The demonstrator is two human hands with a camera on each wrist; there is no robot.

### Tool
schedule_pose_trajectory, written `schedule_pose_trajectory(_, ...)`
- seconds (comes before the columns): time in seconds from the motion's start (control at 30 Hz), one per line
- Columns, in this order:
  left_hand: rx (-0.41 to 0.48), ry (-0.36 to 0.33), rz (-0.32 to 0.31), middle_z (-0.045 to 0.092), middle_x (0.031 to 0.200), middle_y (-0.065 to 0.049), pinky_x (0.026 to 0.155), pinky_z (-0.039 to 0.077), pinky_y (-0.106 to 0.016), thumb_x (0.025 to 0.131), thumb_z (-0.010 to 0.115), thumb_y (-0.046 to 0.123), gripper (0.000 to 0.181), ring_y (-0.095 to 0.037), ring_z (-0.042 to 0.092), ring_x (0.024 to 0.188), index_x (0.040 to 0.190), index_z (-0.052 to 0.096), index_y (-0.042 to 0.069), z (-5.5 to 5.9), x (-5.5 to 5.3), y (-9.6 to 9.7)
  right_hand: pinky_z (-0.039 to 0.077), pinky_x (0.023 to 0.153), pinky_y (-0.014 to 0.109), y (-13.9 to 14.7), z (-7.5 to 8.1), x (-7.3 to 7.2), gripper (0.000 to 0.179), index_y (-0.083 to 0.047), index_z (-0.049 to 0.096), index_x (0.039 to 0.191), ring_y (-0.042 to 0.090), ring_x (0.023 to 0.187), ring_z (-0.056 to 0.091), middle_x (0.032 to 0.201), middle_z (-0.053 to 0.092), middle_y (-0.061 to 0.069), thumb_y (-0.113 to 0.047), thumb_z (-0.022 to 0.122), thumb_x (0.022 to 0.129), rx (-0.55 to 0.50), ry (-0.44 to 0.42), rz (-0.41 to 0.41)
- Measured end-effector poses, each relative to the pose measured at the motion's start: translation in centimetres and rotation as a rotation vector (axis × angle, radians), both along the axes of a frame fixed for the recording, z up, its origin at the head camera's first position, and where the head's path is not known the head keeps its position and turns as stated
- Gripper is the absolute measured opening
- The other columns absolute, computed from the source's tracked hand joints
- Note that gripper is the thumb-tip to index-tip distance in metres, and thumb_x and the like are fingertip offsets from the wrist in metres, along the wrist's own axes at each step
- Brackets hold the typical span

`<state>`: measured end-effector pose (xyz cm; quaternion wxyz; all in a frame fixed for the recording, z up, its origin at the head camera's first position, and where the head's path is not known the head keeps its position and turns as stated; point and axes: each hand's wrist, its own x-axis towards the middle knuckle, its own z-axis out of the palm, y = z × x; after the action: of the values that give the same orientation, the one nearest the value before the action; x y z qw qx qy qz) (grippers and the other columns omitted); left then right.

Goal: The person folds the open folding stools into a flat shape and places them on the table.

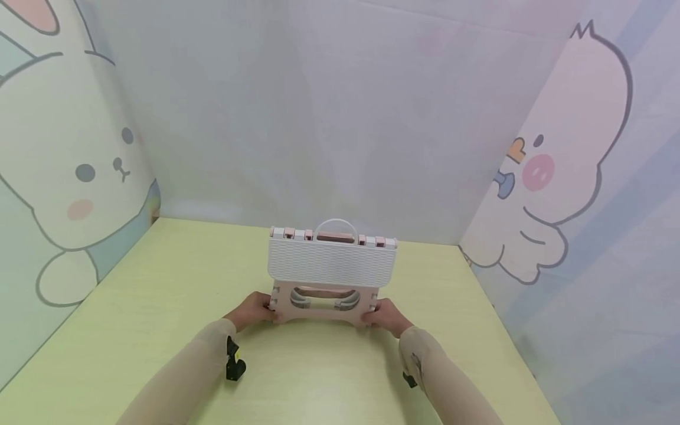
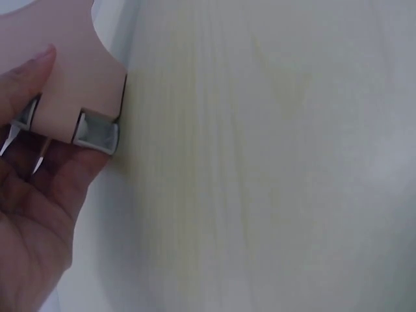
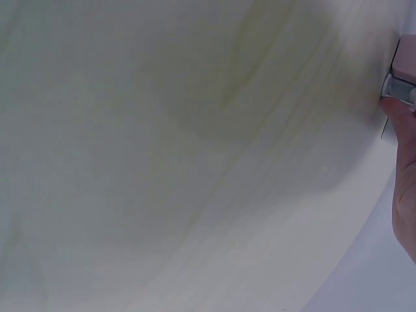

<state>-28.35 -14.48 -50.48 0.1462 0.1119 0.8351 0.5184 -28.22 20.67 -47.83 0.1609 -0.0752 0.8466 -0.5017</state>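
Observation:
A white and pink folding stool (image 1: pixel 332 261) is on the table, its woven-textured white panel facing me and a thin white carrying handle (image 1: pixel 337 221) arching over its far edge. Below that panel, a pink leg panel (image 1: pixel 319 316) with an oval cut-out reaches down to the tabletop. My left hand (image 1: pixel 254 311) grips the leg panel's left side; in the left wrist view its thumb (image 2: pixel 29 75) lies on the pink face and the fingers curl behind the edge. On the opposite side my right hand (image 1: pixel 389 317) holds the leg panel's edge, mostly cut off in the right wrist view.
The pale yellow table (image 1: pixel 207 260) extends around the stool. Fabric walls enclose it at the back and both sides, with a printed rabbit (image 1: pixel 69 153) on the left and a printed chick (image 1: pixel 574 153) on the right. A black wrist mount (image 1: pixel 234 361) hangs by the left sleeve.

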Motion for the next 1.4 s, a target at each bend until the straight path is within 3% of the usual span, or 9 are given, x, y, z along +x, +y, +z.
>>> schedule_pose_trajectory(0.13, -0.010, -0.007, 0.010, 0.069, 0.080, -0.009, 0.064, 0.045, -0.029, 0.078, 0.076, 0.004, 0.022, -0.015, 0.051, 0.067, 0.094, 0.069, -0.008, 0.06, -0.04, 0.02, 0.053, 0.073, 0.038, 0.20, -1.03, -0.54, 0.030, 0.010, 0.067, 0.102, 0.016, 0.082, 0.062, 0.100, 0.070, 0.017, -0.003, 0.067, 0.075, 0.013, -0.006, -0.016)
schedule_pose_trajectory(0.9, -0.022, 0.000, 0.024, 0.069, 0.085, -0.010, 0.065, 0.045, -0.030, 0.078, 0.077, 0.007, 0.026, -0.016, 0.051, 0.070, 0.097, 0.069, -0.009, -0.14, -0.09, 0.03, 0.053, 0.073, 0.036, 0.36, -1.34, -0.83, 0.032, 0.010, 0.067, 0.103, 0.017, 0.083, 0.063, 0.101, 0.070, 0.017, -0.004, 0.068, 0.074, 0.009, -0.015, -0.021)
schedule_pose_trajectory(1.4, -0.025, 0.008, 0.045, 0.067, 0.078, -0.008, 0.063, 0.044, -0.030, 0.078, 0.077, 0.004, 0.020, -0.016, 0.049, 0.067, 0.092, 0.069, -0.008, -0.16, -0.02, 0.14, 0.053, 0.075, 0.038, 0.28, -1.24, -0.82, 0.033, 0.009, 0.067, 0.104, 0.019, 0.086, 0.064, 0.103, 0.069, 0.018, -0.004, 0.068, 0.074, 0.012, -0.023, -0.024)
